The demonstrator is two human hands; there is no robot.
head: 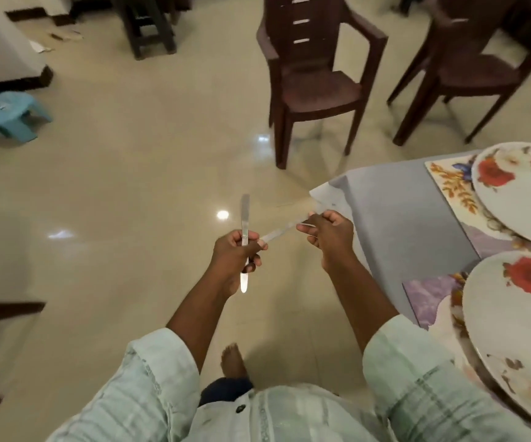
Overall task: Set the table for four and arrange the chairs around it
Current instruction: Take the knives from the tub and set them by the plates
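My left hand (237,253) grips a steel table knife (244,218) upright by its middle, over the floor left of the table. A second, blurred knife (281,231) runs between both hands, and my right hand (329,236) pinches its far end near the table's corner. The table (398,224) at the right has a grey cloth. On it lie two floral placemats (449,183), each under a white plate with red flowers, one far (519,189) and one near (519,317). Two brown plastic chairs stand apart from the table, one at the centre back (315,81) and one at the right back (468,65).
Glossy cream floor tiles (130,186) spread to the left. A small blue stool (10,118) sits at the far left by a white wall base. A dark wooden stool (149,27) stands at the back. Dark furniture edges (6,309) show at the lower left.
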